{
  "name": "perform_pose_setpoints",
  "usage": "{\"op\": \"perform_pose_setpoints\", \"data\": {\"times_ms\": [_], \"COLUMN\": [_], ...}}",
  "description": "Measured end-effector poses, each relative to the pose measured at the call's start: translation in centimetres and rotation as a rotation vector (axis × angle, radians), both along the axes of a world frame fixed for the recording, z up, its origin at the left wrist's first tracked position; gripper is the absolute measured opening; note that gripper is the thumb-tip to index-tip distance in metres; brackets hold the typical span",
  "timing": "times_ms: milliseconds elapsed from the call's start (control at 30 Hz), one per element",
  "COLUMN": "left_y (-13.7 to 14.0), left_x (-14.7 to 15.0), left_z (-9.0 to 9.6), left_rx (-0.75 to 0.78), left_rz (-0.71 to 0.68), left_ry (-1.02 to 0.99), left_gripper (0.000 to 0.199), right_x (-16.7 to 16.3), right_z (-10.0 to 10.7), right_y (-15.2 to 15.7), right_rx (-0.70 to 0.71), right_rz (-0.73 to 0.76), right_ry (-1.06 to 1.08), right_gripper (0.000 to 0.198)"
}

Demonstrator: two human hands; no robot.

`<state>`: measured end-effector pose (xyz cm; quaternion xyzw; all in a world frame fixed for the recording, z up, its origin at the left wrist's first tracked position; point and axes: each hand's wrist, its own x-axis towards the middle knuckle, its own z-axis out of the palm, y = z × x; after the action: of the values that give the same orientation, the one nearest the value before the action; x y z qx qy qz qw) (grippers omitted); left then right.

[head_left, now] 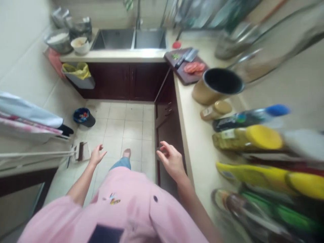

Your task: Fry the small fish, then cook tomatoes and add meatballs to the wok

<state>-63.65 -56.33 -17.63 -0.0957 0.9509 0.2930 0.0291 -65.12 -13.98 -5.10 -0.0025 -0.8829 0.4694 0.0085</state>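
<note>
My left hand (97, 155) hangs over the tiled floor with its fingers loosely apart and nothing in it. Beside the counter edge on the right, my right hand (170, 157) is raised, thumb and fingers curved but apart, and it holds nothing. Farther ahead on the counter lies a brown cutting board (187, 76). On it are a cleaver (190, 55), a pile of pink-red slices (194, 68) and some small green pieces (175, 56). Neither hand touches any of these.
Along the right counter (187, 114) stand a tan pot (206, 89), a small jar (215, 109) and several blurred bottles. Ahead is a double sink (113, 38), with bowls (80, 45) to its left. A bin (84, 116) and a dustpan (82, 152) stand on the floor at left.
</note>
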Motion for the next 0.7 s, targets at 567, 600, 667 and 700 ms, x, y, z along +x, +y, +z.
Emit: {"op": "perform_pose_setpoints", "data": {"times_ms": [567,600,667,700], "left_y": [-2.9,-2.6,-1.9,-1.6], "left_x": [-18.9,-19.9,-22.0,-23.0], "left_z": [1.7,1.6,1.7,1.9], "left_rx": [0.078,0.079,0.076,0.071], "left_rz": [0.336,0.365,0.423,0.454], "left_ry": [-0.056,-0.043,-0.025,-0.023], "left_gripper": [0.061,0.061,0.06,0.059], "right_x": [-50.4,-53.7,-60.1,-63.1], "right_z": [6.1,6.5,7.1,7.3], "right_y": [2.5,3.8,6.4,7.6], "right_rx": [0.46,0.475,0.5,0.513], "right_rz": [-0.009,-0.038,-0.096,-0.13], "right_ry": [0.054,0.05,0.035,0.016], "right_gripper": [0.062,0.063,0.065,0.066]}}
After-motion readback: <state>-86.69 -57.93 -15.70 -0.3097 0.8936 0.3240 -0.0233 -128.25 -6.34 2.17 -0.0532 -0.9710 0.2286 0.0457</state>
